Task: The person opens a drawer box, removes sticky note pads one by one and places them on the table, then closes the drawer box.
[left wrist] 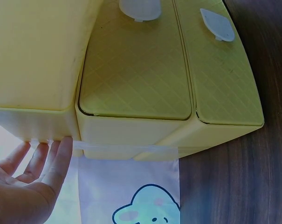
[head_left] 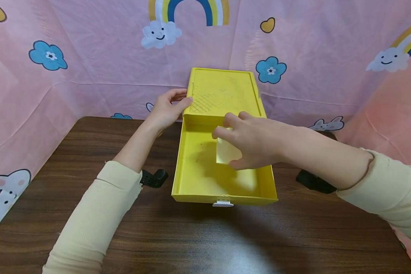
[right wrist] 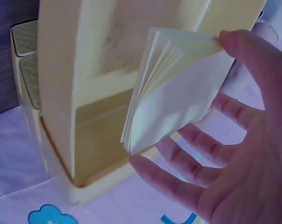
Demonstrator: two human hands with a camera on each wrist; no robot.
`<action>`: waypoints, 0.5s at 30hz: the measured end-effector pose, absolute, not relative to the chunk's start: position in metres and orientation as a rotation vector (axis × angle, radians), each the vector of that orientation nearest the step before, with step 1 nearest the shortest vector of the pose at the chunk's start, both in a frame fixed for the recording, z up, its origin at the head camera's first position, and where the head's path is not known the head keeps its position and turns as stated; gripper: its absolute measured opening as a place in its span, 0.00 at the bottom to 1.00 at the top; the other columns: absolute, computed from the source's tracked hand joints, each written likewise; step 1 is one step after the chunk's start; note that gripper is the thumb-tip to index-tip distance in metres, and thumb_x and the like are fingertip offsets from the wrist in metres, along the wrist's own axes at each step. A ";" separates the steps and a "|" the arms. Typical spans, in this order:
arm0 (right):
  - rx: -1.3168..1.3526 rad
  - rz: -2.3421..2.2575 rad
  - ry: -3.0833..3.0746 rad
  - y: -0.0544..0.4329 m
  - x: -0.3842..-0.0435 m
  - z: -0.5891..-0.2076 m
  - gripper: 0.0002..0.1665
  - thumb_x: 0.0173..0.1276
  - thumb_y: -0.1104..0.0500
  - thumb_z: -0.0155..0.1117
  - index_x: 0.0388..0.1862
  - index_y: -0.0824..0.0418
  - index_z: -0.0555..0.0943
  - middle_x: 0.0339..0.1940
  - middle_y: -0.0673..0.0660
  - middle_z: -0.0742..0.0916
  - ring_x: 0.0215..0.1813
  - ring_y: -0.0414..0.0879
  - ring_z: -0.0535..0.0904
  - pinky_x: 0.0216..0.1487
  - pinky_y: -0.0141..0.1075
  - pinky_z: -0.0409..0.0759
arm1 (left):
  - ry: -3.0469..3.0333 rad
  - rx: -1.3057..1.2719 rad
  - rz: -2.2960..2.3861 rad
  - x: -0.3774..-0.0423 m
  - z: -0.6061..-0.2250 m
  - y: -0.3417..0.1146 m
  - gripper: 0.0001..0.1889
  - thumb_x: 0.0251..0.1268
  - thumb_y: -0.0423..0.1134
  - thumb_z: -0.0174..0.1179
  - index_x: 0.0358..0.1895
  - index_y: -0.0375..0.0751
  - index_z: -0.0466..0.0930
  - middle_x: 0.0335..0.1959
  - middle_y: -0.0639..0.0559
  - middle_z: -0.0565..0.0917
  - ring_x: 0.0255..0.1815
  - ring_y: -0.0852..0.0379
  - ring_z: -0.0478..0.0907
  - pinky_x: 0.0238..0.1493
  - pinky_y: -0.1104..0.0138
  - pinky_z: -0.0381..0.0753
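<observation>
A pad of pale yellow sticky notes is held in my right hand, with the thumb at one edge and fingertips along the opposite edge. Its sheets fan apart a little in the right wrist view. Hand and pad are over the pulled-out top drawer of a yellow drawer cabinet. My left hand touches the cabinet's left side, its thumb on the top edge. In the left wrist view the fingers of that hand lie fairly straight against the cabinet wall.
Two closed drawers with white handles sit below the pulled-out one. The cabinet stands at the back of a dark wooden table. A pink patterned cloth hangs behind and at both sides.
</observation>
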State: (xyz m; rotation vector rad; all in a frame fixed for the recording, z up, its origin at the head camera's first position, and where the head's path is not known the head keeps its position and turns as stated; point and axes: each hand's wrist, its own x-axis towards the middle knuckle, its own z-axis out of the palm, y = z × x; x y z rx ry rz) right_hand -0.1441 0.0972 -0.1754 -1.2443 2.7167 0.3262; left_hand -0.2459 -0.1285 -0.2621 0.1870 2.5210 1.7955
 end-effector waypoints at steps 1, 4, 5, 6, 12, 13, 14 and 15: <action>-1.229 0.328 2.717 0.099 -0.144 -0.174 0.33 0.55 0.42 0.66 0.59 0.49 0.68 0.52 0.56 0.73 0.48 0.53 0.71 0.42 0.40 0.79 | 2.518 0.188 1.797 -0.246 -0.262 -0.129 0.27 0.65 0.50 0.53 0.66 0.49 0.64 0.62 0.49 0.68 0.54 0.53 0.73 0.46 0.63 0.81; -1.204 0.302 2.721 0.107 -0.146 -0.173 0.33 0.55 0.44 0.67 0.58 0.48 0.69 0.51 0.56 0.73 0.48 0.52 0.71 0.44 0.40 0.79 | 2.521 0.191 1.796 -0.246 -0.262 -0.129 0.27 0.65 0.50 0.53 0.66 0.49 0.64 0.62 0.49 0.68 0.54 0.53 0.73 0.46 0.63 0.81; -1.195 0.294 2.725 0.110 -0.147 -0.173 0.33 0.55 0.44 0.67 0.58 0.48 0.69 0.51 0.55 0.73 0.48 0.52 0.71 0.44 0.40 0.78 | 2.518 0.190 1.798 -0.246 -0.262 -0.129 0.27 0.65 0.50 0.53 0.66 0.49 0.64 0.62 0.49 0.68 0.54 0.53 0.73 0.46 0.63 0.81; -1.185 0.285 2.730 0.113 -0.147 -0.173 0.33 0.54 0.45 0.67 0.58 0.48 0.69 0.51 0.55 0.74 0.47 0.52 0.71 0.43 0.40 0.78 | 2.518 0.189 1.799 -0.246 -0.262 -0.129 0.27 0.65 0.50 0.53 0.66 0.49 0.64 0.62 0.49 0.68 0.54 0.53 0.73 0.46 0.63 0.81; -1.164 0.260 2.768 0.129 -0.150 -0.172 0.33 0.54 0.46 0.68 0.58 0.48 0.69 0.50 0.55 0.74 0.47 0.52 0.71 0.44 0.41 0.77 | 2.522 0.183 1.793 -0.246 -0.262 -0.129 0.27 0.65 0.50 0.53 0.66 0.49 0.64 0.62 0.49 0.68 0.53 0.53 0.74 0.45 0.63 0.81; -1.168 0.257 2.775 0.132 -0.150 -0.172 0.33 0.54 0.46 0.68 0.58 0.48 0.70 0.50 0.56 0.74 0.47 0.52 0.71 0.44 0.41 0.77 | 2.523 0.182 1.791 -0.246 -0.262 -0.129 0.27 0.65 0.50 0.53 0.66 0.49 0.64 0.62 0.49 0.68 0.53 0.53 0.74 0.45 0.63 0.81; -1.167 0.252 2.783 0.134 -0.150 -0.172 0.33 0.54 0.46 0.68 0.58 0.48 0.70 0.50 0.56 0.74 0.47 0.52 0.71 0.45 0.42 0.77 | 2.523 0.181 1.793 -0.246 -0.262 -0.129 0.27 0.65 0.50 0.53 0.66 0.49 0.64 0.62 0.49 0.68 0.53 0.53 0.74 0.45 0.63 0.81; -1.167 0.248 2.791 0.137 -0.151 -0.172 0.33 0.54 0.46 0.67 0.58 0.49 0.70 0.50 0.56 0.74 0.48 0.53 0.71 0.46 0.42 0.77 | 2.523 0.179 1.793 -0.246 -0.262 -0.129 0.27 0.65 0.50 0.53 0.66 0.50 0.64 0.62 0.49 0.68 0.52 0.53 0.74 0.45 0.64 0.81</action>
